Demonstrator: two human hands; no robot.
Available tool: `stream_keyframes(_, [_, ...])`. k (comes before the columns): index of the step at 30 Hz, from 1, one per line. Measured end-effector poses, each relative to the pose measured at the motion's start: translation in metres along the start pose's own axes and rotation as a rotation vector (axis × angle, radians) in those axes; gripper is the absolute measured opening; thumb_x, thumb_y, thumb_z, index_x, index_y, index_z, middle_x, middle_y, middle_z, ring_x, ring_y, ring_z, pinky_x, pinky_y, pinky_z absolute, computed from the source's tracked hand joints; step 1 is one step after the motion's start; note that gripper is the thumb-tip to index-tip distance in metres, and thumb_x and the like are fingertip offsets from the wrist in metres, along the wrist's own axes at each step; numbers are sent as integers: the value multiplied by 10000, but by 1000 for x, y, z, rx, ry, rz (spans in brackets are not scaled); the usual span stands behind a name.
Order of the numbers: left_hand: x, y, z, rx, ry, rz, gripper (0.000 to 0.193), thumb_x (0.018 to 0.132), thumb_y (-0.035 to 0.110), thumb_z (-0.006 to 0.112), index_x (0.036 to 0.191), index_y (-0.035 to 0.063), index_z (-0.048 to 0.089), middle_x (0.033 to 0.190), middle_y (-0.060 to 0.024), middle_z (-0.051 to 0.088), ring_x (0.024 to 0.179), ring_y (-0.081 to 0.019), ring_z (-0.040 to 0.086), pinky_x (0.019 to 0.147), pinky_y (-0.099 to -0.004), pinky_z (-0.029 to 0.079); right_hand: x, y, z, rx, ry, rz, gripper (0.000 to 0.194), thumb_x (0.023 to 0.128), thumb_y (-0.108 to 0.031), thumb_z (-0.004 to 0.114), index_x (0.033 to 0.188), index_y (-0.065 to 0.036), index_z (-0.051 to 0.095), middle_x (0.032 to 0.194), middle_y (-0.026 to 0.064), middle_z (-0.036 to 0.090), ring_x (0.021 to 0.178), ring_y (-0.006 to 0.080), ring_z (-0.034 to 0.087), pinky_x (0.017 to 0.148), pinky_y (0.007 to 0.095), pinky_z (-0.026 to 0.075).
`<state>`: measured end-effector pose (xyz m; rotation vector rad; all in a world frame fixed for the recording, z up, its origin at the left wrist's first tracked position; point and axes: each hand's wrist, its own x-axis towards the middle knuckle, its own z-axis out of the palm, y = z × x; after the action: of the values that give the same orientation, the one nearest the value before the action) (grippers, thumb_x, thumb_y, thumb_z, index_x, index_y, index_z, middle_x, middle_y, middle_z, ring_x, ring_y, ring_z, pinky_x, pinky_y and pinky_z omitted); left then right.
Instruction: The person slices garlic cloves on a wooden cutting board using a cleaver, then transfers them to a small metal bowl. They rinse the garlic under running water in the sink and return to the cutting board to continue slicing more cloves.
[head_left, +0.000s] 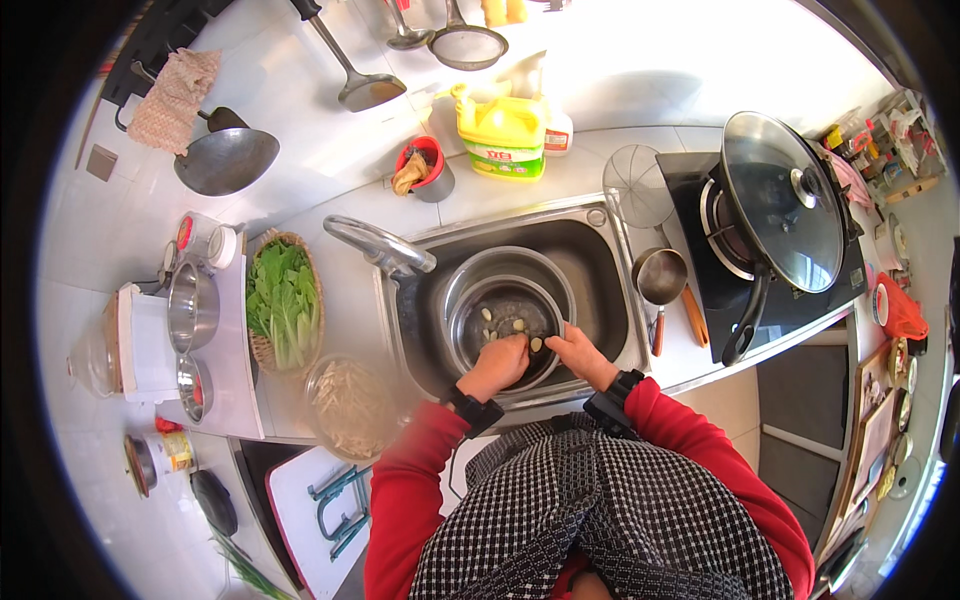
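Observation:
A metal bowl (469, 300) holds several pale peeled pieces that look like garlic cloves (518, 325). It sits inside a larger metal basin (551, 264) in the stainless steel sink (600, 300). My left hand (496, 366) reaches over the near side of the bowl, its fingers curled down inside. Whether a clove is pinched in those fingers is hidden. At the bowl's right rim, my right hand (583, 358) grips the edge, with the thumb over the inside near one clove (535, 344).
The faucet (382, 247) arches in from the left. A basket of leafy greens (283, 304) and a bowl of pale strips (349, 409) stand left of the sink. On the right are a ladle (660, 276), a wire skimmer (639, 186) and a glass-lidded pan (784, 202) on the stove.

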<state>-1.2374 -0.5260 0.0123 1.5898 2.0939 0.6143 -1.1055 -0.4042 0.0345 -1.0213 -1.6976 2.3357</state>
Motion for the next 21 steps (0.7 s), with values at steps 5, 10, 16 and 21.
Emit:
stream_keyframes(5, [1, -11, -15, -31, 96, -65, 197, 853, 201, 538, 786, 17, 561, 708, -183, 609, 645, -392, 587, 588, -479, 458, 5, 16, 1, 29, -23, -54, 258, 838, -98, 484, 1064, 10, 547, 800, 16, 572, 635, 83, 488, 537, 242, 421])
stream_keyframes(10, [7, -34, -36, -106, 276, -104, 198, 855, 207, 569, 800, 18, 592, 757, -172, 608, 693, -379, 578, 616, -452, 454, 2, 16, 0, 34, -22, 19, 258, 840, -98, 484, 1066, 7, 550, 804, 17, 581, 634, 78, 508, 522, 233, 423])
stream_keyframes(16, [13, -19, -7, -50, 187, -61, 438, 774, 234, 678, 1158, 68, 550, 1054, -197, 533, 951, -401, 551, 820, -439, 464, 11, 33, 4, 66, -32, -35, 267, 838, -93, 481, 1075, 13, 542, 803, 25, 586, 632, 75, 517, 512, 220, 435])
stream_keyframes(21, [4, -8, 9, -78, 10, 169, 135, 834, 155, 571, 906, 48, 610, 819, -177, 598, 713, -369, 603, 641, -441, 492, 8, 31, -2, 39, -12, -48, 287, 835, -104, 480, 1092, 13, 533, 823, 29, 590, 655, 96, 533, 535, 234, 452])
